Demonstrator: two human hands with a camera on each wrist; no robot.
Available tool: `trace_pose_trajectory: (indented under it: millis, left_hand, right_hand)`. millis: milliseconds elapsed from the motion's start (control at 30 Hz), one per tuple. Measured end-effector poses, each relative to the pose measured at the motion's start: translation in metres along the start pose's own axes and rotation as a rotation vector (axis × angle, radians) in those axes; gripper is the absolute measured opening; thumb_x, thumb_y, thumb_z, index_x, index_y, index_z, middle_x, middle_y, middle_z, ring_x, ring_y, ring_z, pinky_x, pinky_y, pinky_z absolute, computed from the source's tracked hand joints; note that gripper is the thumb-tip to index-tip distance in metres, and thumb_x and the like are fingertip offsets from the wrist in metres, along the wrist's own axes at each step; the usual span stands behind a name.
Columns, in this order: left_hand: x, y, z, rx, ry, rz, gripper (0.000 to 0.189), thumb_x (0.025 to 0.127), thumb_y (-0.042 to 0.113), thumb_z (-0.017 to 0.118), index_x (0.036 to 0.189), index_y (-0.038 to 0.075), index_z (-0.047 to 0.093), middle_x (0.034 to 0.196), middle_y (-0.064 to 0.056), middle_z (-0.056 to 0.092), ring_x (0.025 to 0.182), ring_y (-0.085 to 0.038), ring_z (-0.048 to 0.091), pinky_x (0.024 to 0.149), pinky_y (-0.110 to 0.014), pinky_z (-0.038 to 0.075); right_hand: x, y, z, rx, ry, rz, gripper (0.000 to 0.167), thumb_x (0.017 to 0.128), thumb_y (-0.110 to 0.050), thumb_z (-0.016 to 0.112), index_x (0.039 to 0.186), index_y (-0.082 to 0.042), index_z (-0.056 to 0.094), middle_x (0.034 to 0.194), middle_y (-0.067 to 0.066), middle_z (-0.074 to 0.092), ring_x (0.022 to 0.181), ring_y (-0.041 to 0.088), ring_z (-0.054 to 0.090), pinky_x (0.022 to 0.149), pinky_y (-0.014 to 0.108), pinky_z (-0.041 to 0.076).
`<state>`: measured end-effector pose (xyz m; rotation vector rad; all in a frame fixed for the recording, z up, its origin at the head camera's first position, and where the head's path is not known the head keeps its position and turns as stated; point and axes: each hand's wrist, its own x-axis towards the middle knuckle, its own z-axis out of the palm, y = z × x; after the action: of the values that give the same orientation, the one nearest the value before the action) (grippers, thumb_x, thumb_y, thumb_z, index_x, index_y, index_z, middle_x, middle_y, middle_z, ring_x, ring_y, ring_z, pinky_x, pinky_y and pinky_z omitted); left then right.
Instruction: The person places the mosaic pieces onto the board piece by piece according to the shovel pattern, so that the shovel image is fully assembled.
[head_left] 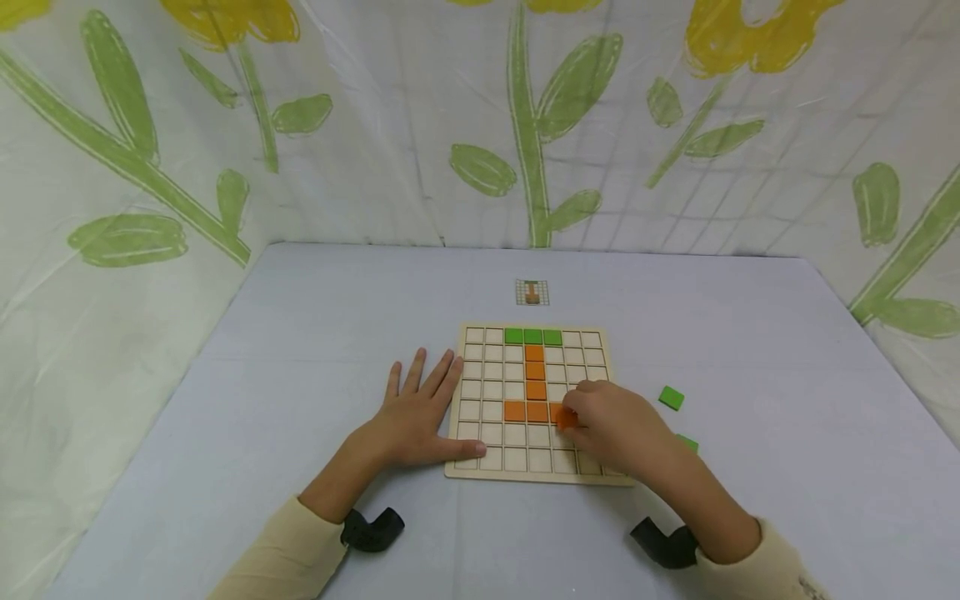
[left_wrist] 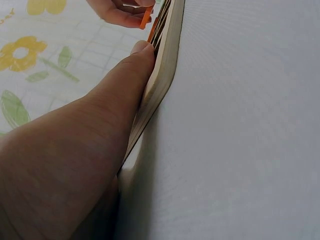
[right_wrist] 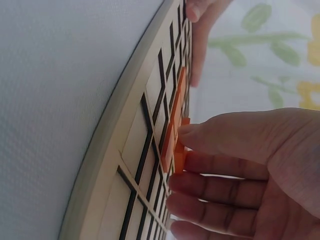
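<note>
A wooden grid board (head_left: 480, 400) lies on the table, with three green tiles (head_left: 533, 337) in its top row and a line of orange tiles (head_left: 535, 371) below them. My right hand (head_left: 611, 425) pinches an orange tile (head_left: 564, 417) (right_wrist: 178, 159) at the board, beside the lower orange row (head_left: 525, 411). My left hand (head_left: 416, 412) lies flat on the table with straight fingers, its thumb (left_wrist: 137, 60) against the board's left edge (left_wrist: 165, 65).
Two loose green tiles (head_left: 671, 397) (head_left: 687, 442) lie on the grey table right of the board. A small pattern card (head_left: 532, 292) sits behind the board. A flowered cloth wall (head_left: 480, 125) encloses the table on three sides.
</note>
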<state>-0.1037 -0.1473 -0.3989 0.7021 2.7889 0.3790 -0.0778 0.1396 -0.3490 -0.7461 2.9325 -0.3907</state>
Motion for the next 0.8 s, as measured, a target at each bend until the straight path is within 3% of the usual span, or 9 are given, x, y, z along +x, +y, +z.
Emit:
trace_pose_trajectory:
  millis: [200, 433, 800]
  left_hand:
    - [0.000, 0.001, -0.001, 0.003, -0.002, -0.004, 0.124, 0.077, 0.086, 0.054, 0.162, 0.010, 0.005, 0.168, -0.010, 0.001, 0.149, -0.042, -0.014, 0.112, -0.066, -0.009]
    - [0.000, 0.001, -0.001, 0.001, -0.017, -0.016, 0.125, 0.076, 0.088, 0.053, 0.162, 0.011, 0.003, 0.168, -0.009, -0.001, 0.149, -0.041, -0.015, 0.112, -0.065, -0.011]
    - [-0.001, 0.003, -0.003, 0.009, -0.011, -0.011, 0.124, 0.077, 0.087, 0.053, 0.162, 0.011, 0.004, 0.168, -0.010, 0.000, 0.149, -0.041, -0.014, 0.112, -0.065, -0.009]
  right_hand:
    - [0.000, -0.008, 0.002, -0.014, 0.009, -0.003, 0.015, 0.082, -0.013, 0.082, 0.081, -0.012, 0.067, 0.073, -0.008, 0.050, 0.067, 0.012, 0.045, 0.057, 0.025, 0.042]
    - [0.001, -0.017, 0.006, -0.044, 0.005, -0.024, 0.012, 0.083, -0.013, 0.082, 0.088, -0.008, 0.071, 0.077, -0.006, 0.053, 0.069, 0.012, 0.047, 0.059, 0.025, 0.044]
    - [0.002, -0.022, 0.015, -0.068, 0.061, -0.066, 0.013, 0.081, -0.014, 0.082, 0.083, -0.010, 0.070, 0.074, -0.007, 0.050, 0.066, 0.011, 0.045, 0.057, 0.024, 0.042]
